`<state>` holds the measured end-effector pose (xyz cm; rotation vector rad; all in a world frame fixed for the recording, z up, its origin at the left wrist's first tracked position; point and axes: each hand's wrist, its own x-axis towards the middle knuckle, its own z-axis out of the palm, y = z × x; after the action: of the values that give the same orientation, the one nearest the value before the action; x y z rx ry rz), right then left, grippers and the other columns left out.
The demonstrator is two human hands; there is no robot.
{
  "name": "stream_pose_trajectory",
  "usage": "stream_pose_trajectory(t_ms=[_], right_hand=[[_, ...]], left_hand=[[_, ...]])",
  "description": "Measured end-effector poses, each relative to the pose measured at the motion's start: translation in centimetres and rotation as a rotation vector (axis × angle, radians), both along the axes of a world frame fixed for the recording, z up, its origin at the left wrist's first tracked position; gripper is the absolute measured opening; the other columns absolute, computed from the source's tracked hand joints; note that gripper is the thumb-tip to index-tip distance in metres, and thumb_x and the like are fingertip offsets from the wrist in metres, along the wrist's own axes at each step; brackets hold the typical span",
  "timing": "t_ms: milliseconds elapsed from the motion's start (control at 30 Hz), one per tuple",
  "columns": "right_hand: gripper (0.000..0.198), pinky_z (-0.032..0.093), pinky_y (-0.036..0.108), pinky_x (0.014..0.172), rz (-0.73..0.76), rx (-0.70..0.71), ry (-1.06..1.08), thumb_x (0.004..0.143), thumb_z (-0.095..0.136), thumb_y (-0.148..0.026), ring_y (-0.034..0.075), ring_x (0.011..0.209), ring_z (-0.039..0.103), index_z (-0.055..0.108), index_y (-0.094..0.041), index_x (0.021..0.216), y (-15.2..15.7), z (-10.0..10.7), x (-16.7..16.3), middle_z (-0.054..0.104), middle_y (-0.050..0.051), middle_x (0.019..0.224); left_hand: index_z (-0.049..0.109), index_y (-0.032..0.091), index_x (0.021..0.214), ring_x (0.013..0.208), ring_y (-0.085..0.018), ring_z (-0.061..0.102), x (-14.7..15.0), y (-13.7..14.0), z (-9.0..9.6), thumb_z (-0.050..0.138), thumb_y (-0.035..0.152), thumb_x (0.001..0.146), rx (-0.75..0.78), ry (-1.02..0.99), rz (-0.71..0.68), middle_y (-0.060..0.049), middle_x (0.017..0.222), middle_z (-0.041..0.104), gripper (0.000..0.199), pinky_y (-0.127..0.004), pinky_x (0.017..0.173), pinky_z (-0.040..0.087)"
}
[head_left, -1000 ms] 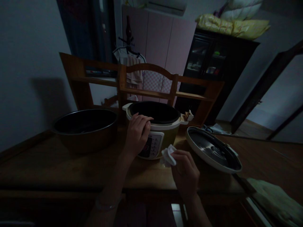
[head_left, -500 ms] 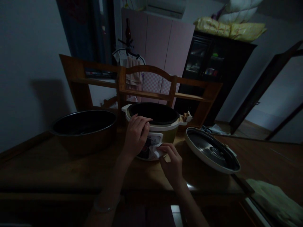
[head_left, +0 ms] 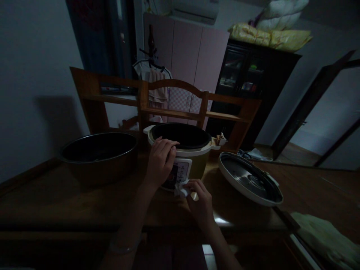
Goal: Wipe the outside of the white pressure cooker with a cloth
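Observation:
A rice cooker [head_left: 199, 165] with a white rim and green body stands lidless on the wooden desk, its control panel facing me. My left hand [head_left: 162, 159] grips the front left of its rim, fingers hooked over the edge. Between the thumb and fingers of my right hand [head_left: 201, 198] is a crumpled white tissue [head_left: 181, 188], at the panel's lower edge. Left of the cooker sits a dark inner pot [head_left: 98, 170]. The detached lid [head_left: 251, 182] lies at the right with its metal inner side up. Darkness hides the cooker's inside.
A wooden shelf rail [head_left: 174, 111] runs along the back of the desk [head_left: 118, 206]. Pale cloth [head_left: 323, 236] lies at the lower right. Behind stand a pink wardrobe [head_left: 185, 56] and a dark cabinet [head_left: 258, 75].
My right hand has moved down and slightly left with the tissue, from the panel's face to its lower edge, uncovering more of the panel. My left hand stays on the rim.

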<state>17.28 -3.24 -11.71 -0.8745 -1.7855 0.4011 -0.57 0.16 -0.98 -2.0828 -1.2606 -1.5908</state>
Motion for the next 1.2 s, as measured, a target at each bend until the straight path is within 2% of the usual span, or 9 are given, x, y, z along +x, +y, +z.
stream_pose_trajectory(t_ms=[233, 333, 433, 533, 667, 733, 867, 1200], right_hand=[[0.036, 0.046, 0.024, 0.073, 0.015, -0.115, -0.128, 0.071, 0.052, 0.007, 0.016, 0.084, 0.063, 0.063, -0.023, 0.088, -0.3, -1.1, 0.5, 0.065, 0.000, 0.092], [0.036, 0.047, 0.024, 0.072, 0.006, -0.094, -0.116, 0.072, 0.053, 0.007, 0.016, 0.083, 0.063, 0.064, -0.023, 0.089, -0.8, -1.2, 1.1, 0.066, 0.000, 0.092], [0.033, 0.049, 0.026, 0.077, -0.081, 0.024, 0.023, 0.077, 0.055, 0.003, 0.017, 0.090, 0.064, 0.065, -0.023, 0.095, -1.5, 0.1, 1.9, 0.065, 0.002, 0.096], [0.027, 0.051, 0.029, 0.082, -0.168, 0.173, 0.106, 0.083, 0.057, -0.002, 0.019, 0.094, 0.064, 0.066, -0.023, 0.097, -1.8, 2.6, 2.3, 0.065, 0.004, 0.099], [0.028, 0.052, 0.030, 0.086, -0.146, 0.198, 0.104, 0.084, 0.057, -0.002, 0.019, 0.098, 0.064, 0.066, -0.024, 0.099, -0.7, 4.6, 1.5, 0.066, 0.004, 0.102], [0.032, 0.052, 0.029, 0.084, -0.102, 0.180, 0.081, 0.081, 0.055, 0.001, 0.019, 0.098, 0.064, 0.065, -0.024, 0.098, 0.2, 4.4, 0.7, 0.066, 0.003, 0.101], [0.034, 0.051, 0.026, 0.077, -0.081, 0.141, 0.068, 0.077, 0.053, 0.003, 0.018, 0.094, 0.064, 0.064, -0.024, 0.095, 0.8, 2.6, -0.2, 0.065, 0.002, 0.098], [0.036, 0.049, 0.025, 0.083, -0.019, 0.031, -0.087, 0.077, 0.052, 0.003, 0.018, 0.098, 0.066, 0.063, -0.025, 0.096, 0.1, -0.1, 0.6, 0.067, 0.002, 0.103]], left_hand=[[0.063, 0.025, 0.115, 0.113, -0.017, 0.056, 0.0, 0.1, -0.1, 0.036, 0.024, 0.101, 0.008, 0.001, -0.001, -0.001, 0.111, 0.065, 0.030, -0.044, 0.120, 0.029], [0.062, 0.025, 0.115, 0.113, -0.017, 0.056, -0.1, 0.1, -0.1, 0.036, 0.024, 0.102, 0.004, 0.000, 0.000, -0.001, 0.111, 0.065, 0.030, -0.044, 0.120, 0.029], [0.062, 0.024, 0.115, 0.113, -0.017, 0.056, -0.1, 0.2, -0.1, 0.036, 0.024, 0.102, 0.009, 0.000, -0.003, -0.001, 0.111, 0.065, 0.030, -0.045, 0.119, 0.030], [0.062, 0.024, 0.115, 0.113, -0.017, 0.056, -0.1, 0.2, -0.2, 0.036, 0.024, 0.102, 0.015, 0.000, -0.001, -0.001, 0.111, 0.065, 0.029, -0.045, 0.119, 0.029], [0.062, 0.024, 0.114, 0.113, -0.017, 0.056, 0.0, 0.3, -0.3, 0.036, 0.025, 0.102, 0.006, 0.001, 0.004, -0.001, 0.111, 0.065, 0.028, -0.044, 0.119, 0.029], [0.062, 0.024, 0.114, 0.113, -0.017, 0.056, 0.0, 0.2, -0.2, 0.036, 0.025, 0.102, 0.003, -0.001, 0.002, -0.001, 0.111, 0.065, 0.028, -0.044, 0.119, 0.029], [0.062, 0.024, 0.116, 0.113, -0.017, 0.056, 0.0, 0.1, -0.2, 0.036, 0.024, 0.102, 0.004, 0.001, -0.003, -0.001, 0.111, 0.065, 0.029, -0.045, 0.119, 0.029], [0.062, 0.023, 0.112, 0.112, -0.017, 0.057, 0.0, 0.1, -0.2, 0.035, 0.024, 0.102, 0.005, 0.000, 0.008, -0.001, 0.111, 0.065, 0.029, -0.045, 0.119, 0.029]])
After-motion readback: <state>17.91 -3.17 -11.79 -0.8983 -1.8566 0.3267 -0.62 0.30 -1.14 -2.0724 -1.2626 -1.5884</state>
